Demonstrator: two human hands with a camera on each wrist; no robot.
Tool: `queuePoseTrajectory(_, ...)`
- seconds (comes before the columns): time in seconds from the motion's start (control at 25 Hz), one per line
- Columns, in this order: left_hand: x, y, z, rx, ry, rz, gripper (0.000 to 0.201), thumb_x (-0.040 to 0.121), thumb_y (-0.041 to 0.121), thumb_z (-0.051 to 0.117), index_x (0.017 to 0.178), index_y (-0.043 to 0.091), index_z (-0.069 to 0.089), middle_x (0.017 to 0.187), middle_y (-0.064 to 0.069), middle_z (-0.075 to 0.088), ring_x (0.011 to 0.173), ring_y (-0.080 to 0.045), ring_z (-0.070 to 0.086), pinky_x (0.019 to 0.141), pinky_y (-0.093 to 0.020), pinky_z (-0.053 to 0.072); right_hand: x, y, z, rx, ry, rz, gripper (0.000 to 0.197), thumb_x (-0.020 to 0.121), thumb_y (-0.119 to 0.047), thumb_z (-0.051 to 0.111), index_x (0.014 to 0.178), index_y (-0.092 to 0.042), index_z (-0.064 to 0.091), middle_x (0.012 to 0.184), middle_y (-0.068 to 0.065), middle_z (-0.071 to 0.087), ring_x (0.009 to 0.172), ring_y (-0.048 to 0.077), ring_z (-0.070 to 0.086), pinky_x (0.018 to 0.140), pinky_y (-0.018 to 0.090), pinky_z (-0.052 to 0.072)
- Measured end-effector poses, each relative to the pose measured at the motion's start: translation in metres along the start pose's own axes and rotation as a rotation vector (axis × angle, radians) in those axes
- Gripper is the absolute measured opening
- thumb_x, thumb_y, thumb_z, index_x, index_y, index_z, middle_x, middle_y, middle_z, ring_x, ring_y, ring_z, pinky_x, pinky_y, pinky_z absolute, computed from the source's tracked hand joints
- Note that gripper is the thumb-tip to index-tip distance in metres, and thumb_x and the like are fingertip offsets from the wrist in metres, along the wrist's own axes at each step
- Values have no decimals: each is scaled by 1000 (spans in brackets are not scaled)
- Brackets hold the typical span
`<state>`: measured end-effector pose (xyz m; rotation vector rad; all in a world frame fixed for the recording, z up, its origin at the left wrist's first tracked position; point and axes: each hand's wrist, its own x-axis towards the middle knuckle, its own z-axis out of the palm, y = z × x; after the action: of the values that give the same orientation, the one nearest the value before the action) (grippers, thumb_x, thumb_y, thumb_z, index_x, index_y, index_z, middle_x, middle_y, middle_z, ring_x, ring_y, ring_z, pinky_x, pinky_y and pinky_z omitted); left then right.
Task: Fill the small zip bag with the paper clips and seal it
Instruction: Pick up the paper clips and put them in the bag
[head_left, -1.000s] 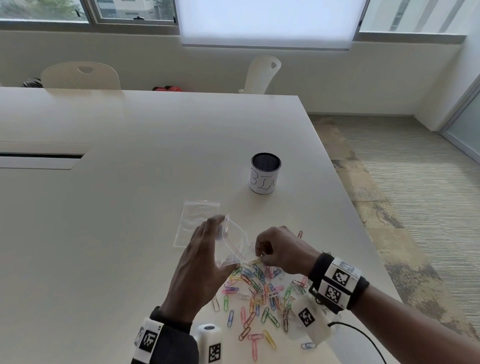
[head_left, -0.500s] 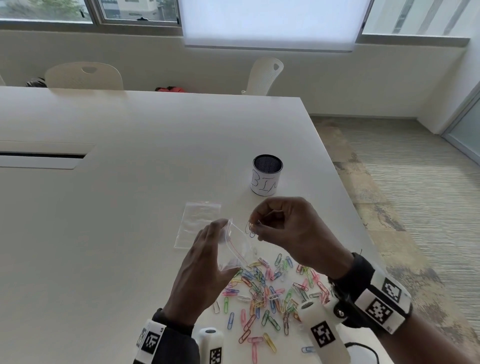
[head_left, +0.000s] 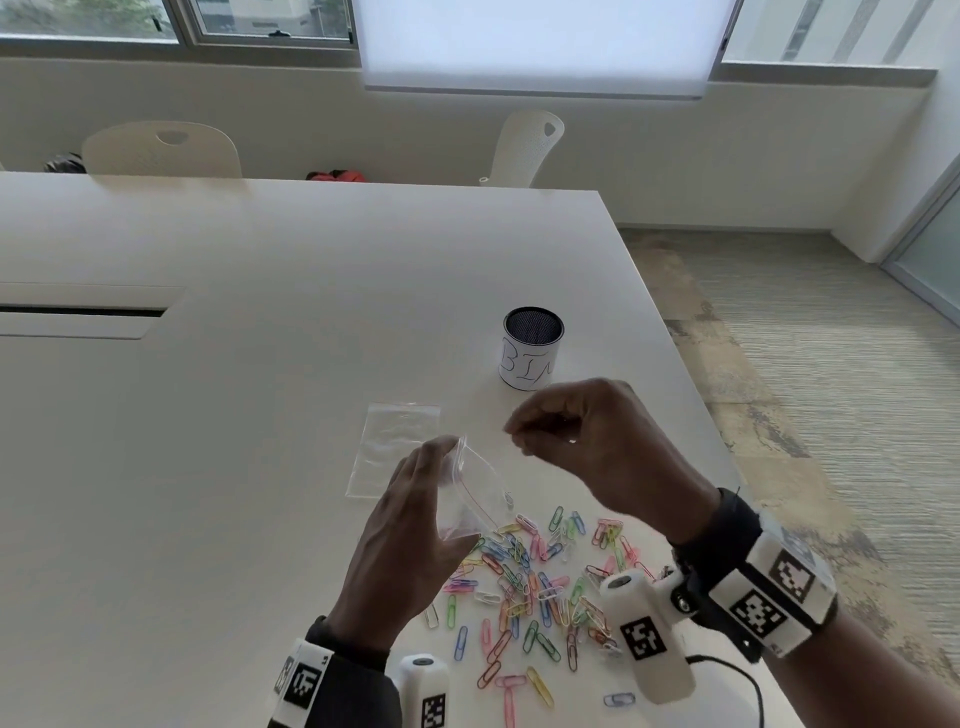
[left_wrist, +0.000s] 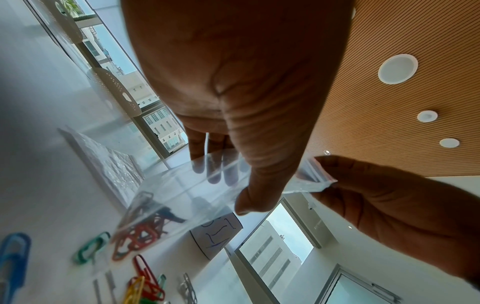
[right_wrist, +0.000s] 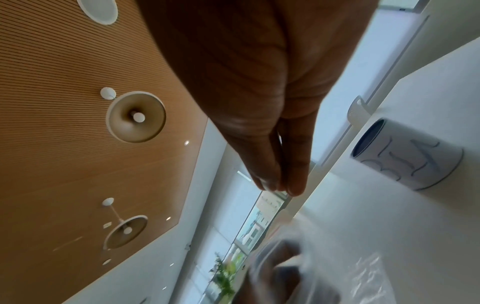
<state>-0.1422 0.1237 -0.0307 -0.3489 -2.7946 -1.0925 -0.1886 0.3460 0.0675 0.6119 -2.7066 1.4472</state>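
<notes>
Bag held open over the white surface (head_left: 218, 426), clip pile beside it.
Left hand (head_left: 410, 540) pinches the small zip bag (head_left: 470, 491), mouth tilted up; right hand (head_left: 587, 447), fingertips pressed together, hovers just above; paper clips (head_left: 535, 577) lie scattered below.

The right hand (head_left: 597, 447), which a second ago was down at the pile of coloured paper clips (head_left: 530, 582) on the surface, has risen and now hangs above and to the right of the small zip bag (head_left: 470, 493). Its fingertips (right_wrist: 275, 183) are pressed together; whether they hold a clip cannot be told.
</notes>
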Motion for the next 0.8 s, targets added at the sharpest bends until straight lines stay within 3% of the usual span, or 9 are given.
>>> queuePoseTrajectory(0.12, 0, 1, -1, -6, -6, -7, 93, 77, 27, 94, 150, 32, 37, 132, 24, 46, 121, 5, 46, 90, -1, 34, 10, 43, -17, -159, 67, 89, 12, 87, -6, 83, 91, -17, 82, 76, -10, 77, 69, 3, 74, 75, 18, 63)
queuePoseTrajectory(0.2, 1, 2, -1, -6, -10, -8, 92, 77, 27, 94, 149, 33, 37, 132, 22, 49, 120, 3, 47, 88, -1, 35, 11, 77, -22, -291, 45, 164, 9, 91, -7, 78, 95, -14, 82, 83, -5, 79, 71, 4, 72, 77, 20, 62)
queuePoseTrajectory(0.36, 3, 4, -1, -9, -13, -16, 92, 76, 27, 94, 148, 35, 37, 129, 20, 54, 117, 3, 50, 87, -2, 37, 1, 131, -19, -527, -81, 293, 21, 99, -9, 65, 117, -7, 76, 116, 10, 76, 103, 20, 72, 93, 29, 59)
queuePoseTrajectory(0.48, 5, 5, -1, -2, -19, -23, 91, 75, 25, 94, 147, 34, 38, 126, 16, 57, 115, 0, 53, 86, -1, 36, -5, 142, -18, -582, -121, 348, 25, 103, -6, 57, 121, -6, 75, 123, 11, 71, 113, 25, 67, 101, 35, 56)
queuePoseTrajectory(0.56, 6, 6, -1, 3, -19, -24, 91, 75, 24, 94, 147, 33, 40, 125, 15, 57, 113, 1, 53, 85, 0, 36, -10, 138, -14, -575, -137, 338, 26, 104, -4, 54, 118, -7, 76, 120, 9, 70, 110, 24, 68, 98, 32, 57)
queuePoseTrajectory(0.68, 7, 7, -1, 2, -24, -29, 92, 74, 23, 95, 147, 34, 39, 125, 16, 57, 113, 0, 53, 85, 0, 35, -23, 122, -1, -523, -205, 307, 27, 105, -6, 52, 116, -9, 77, 118, 4, 69, 102, 17, 68, 88, 19, 56)
queuePoseTrajectory(0.8, 9, 8, 0, -1, -32, -26, 92, 74, 23, 95, 146, 34, 40, 124, 15, 57, 114, -1, 54, 86, -2, 37, -33, 102, 3, -468, -318, 293, 22, 104, -18, 61, 122, -13, 74, 123, 0, 68, 101, 11, 67, 83, 17, 57)
